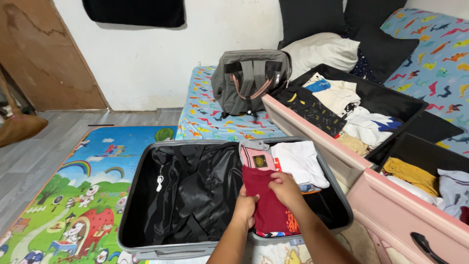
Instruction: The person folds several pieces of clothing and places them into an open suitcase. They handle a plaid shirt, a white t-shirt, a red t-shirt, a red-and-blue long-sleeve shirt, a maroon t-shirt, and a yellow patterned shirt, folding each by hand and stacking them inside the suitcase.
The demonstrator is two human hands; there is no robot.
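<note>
An open grey suitcase (131, 195) with black lining lies on the floor before me. Inside its right side sits a stack of folded clothes: a dark red garment (266, 208) on top at the front, a pink one (254, 157) and a white one (299, 161) behind it. My left hand (245, 206) grips the left edge of the dark red garment. My right hand (285, 188) presses on its upper right part. Both forearms reach in from the bottom of the view.
Two pink drawers (317, 142) full of folded clothes are pulled open at the right. A grey backpack (248, 80) stands on the patterned mattress (205, 117) behind the suitcase. A colourful play mat (73, 195) covers the floor at left. Pillows (322, 51) lie further back.
</note>
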